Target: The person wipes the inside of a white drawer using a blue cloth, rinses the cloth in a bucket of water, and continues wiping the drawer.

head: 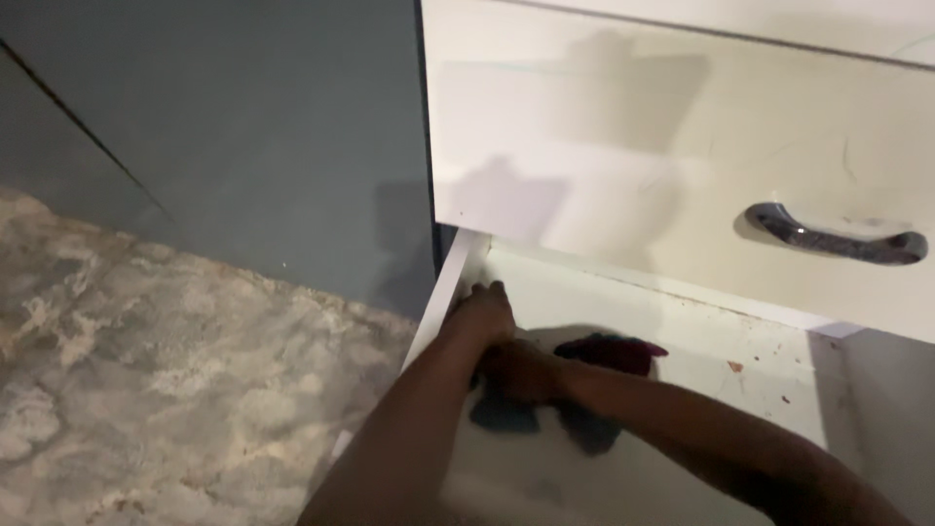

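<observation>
Both my arms reach down into an open white drawer (682,321) at the bottom of a white cabinet. My left hand (479,314) lies at the drawer's back left corner, fingers curled, touching the inner wall. My right hand (521,370) crosses under it and presses on a dark cloth (609,353), maroon at its far end and blue-grey nearer me. Whether the right hand grips the cloth or only rests on it is hidden by the left wrist.
Above the open drawer is a closed white drawer front (633,166) with a dark curved metal handle (836,237). A grey-blue wall (243,127) stands to the left. Mottled grey floor (166,380) lies at lower left. Small specks of dirt dot the drawer bottom.
</observation>
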